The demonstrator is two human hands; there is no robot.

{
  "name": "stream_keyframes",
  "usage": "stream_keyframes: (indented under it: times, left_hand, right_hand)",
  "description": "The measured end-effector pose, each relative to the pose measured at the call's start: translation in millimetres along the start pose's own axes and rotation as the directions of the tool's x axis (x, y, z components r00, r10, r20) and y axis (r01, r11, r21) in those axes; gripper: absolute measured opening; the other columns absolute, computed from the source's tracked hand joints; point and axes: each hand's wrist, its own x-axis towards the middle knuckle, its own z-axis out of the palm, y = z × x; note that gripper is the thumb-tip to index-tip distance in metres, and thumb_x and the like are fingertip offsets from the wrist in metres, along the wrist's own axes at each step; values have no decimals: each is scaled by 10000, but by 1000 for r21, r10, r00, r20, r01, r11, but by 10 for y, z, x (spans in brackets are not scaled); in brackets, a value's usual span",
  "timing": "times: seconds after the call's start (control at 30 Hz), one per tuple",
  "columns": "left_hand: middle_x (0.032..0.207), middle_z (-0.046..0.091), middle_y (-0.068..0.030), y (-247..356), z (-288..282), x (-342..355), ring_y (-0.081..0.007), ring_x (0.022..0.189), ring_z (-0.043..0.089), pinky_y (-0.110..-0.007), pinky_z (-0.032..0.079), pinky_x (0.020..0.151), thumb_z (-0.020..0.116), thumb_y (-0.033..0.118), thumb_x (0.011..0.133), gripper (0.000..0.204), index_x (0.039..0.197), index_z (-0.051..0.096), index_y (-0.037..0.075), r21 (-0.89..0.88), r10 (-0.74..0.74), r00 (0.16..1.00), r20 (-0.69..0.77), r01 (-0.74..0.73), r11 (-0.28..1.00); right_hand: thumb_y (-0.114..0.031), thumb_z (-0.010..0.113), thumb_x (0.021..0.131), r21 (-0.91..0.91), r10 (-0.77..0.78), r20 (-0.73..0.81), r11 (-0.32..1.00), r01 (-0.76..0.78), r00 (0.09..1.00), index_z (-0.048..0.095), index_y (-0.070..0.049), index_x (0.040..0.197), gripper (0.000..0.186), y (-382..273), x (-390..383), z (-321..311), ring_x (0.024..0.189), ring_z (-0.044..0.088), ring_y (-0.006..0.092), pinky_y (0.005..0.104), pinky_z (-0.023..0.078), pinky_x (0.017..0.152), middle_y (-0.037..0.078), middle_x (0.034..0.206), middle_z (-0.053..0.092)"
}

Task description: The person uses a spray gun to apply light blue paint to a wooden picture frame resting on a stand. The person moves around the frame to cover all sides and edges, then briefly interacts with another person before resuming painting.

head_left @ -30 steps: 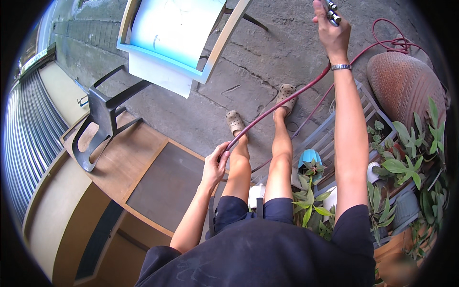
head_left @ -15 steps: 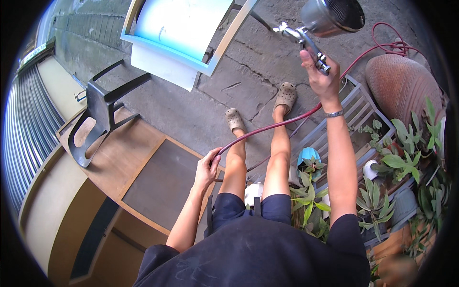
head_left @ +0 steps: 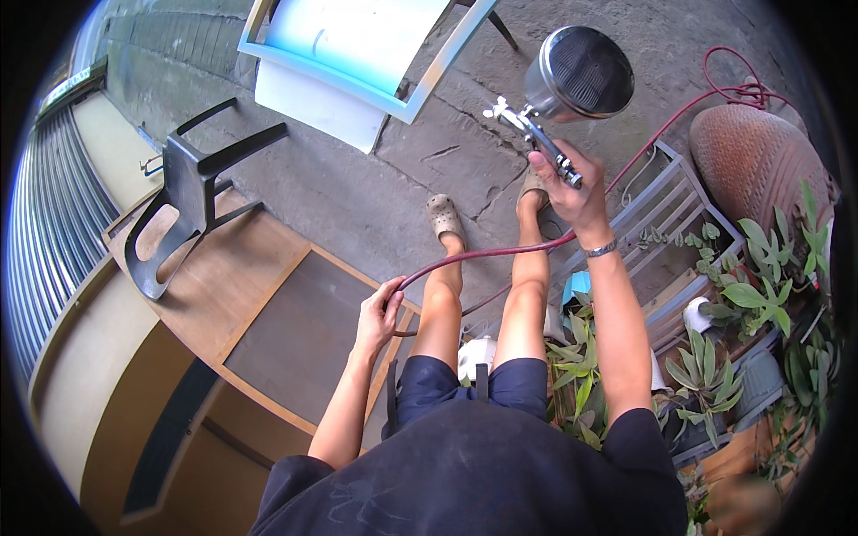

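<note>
My right hand [head_left: 576,189] is wrapped round the grip of a metal spray gun [head_left: 536,138], whose silver cup [head_left: 581,76] with a dark ridged lid sits on top. The gun's nozzle points to the left. From the gun a red air hose [head_left: 483,256] sags across in front of my legs. My left hand [head_left: 382,314] pinches this hose near my left knee. Ahead of me stands a wooden frame [head_left: 420,94] with blue-tinted paint on its edges and a white sheet [head_left: 317,107] in and below it, apart from the gun.
A black plastic chair [head_left: 189,192] lies tipped on a brown wooden panel [head_left: 192,281] at the left. On the right are a grey slatted rack [head_left: 684,201], a large brown clay jar [head_left: 760,161] and potted plants [head_left: 706,380]. More hose [head_left: 742,92] lies coiled on the concrete floor [head_left: 357,201].
My right hand has brought the spray gun left and nearer to me, with its cup lid turned more into view. My left hand stays on the hose, nearly still.
</note>
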Motion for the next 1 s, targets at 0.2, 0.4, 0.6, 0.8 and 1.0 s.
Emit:
stream_keyframes:
  times: [0.2, 0.4, 0.6, 0.8, 1.0]
  left_hand:
    - [925, 717, -143, -52, -20, -27, -185, 812, 665, -308, 519, 788, 610, 87, 998, 258, 1246, 655, 32, -8, -7, 1000, 6, 7, 1000]
    - [978, 729, -151, -111, -20, -49, -201, 869, 693, -312, 524, 816, 609, 84, 997, 248, 1233, 659, 23, -5, 6, 1000, 1, -6, 1000]
    - [1011, 729, -154, -151, 14, -41, -217, 873, 695, -317, 525, 820, 613, 92, 996, 248, 1230, 660, 23, -7, 51, 998, 23, -51, 999]
    - [980, 721, -148, 10, 101, 5, -200, 821, 670, -306, 522, 798, 613, 79, 994, 263, 1249, 648, 27, -2, 64, 997, 35, -64, 998]
    - [960, 710, -138, 356, 171, 126, -168, 802, 641, -286, 512, 783, 609, 64, 995, 280, 1272, 634, 32, -70, 55, 998, 19, -53, 996]
  right_hand:
    - [-251, 757, 922, 21, -19, 67, 1000, 17, 998, 615, -21, 857, 278, -15, -218, 149, 568, 576, 256, 367, 429, 531, 94, 678, 579]
    - [-242, 773, 897, 37, 11, 198, 999, -19, 980, 625, 1, 889, 284, -99, -461, 226, 612, 604, 275, 371, 457, 561, 124, 759, 598]
    - [-274, 792, 882, 242, 6, 335, 966, -92, 942, 670, 8, 989, 325, -63, -602, 309, 665, 615, 268, 343, 476, 619, 141, 805, 637]
    - [-367, 748, 915, -5, 36, 212, 999, -36, 977, 727, -14, 918, 354, 275, -142, 185, 619, 654, 258, 355, 482, 573, 150, 703, 650]
    - [-454, 687, 964, -95, 60, -108, 993, -71, 992, 722, -56, 855, 415, 481, 716, -271, 520, 577, 145, 319, 400, 493, 33, 592, 616]
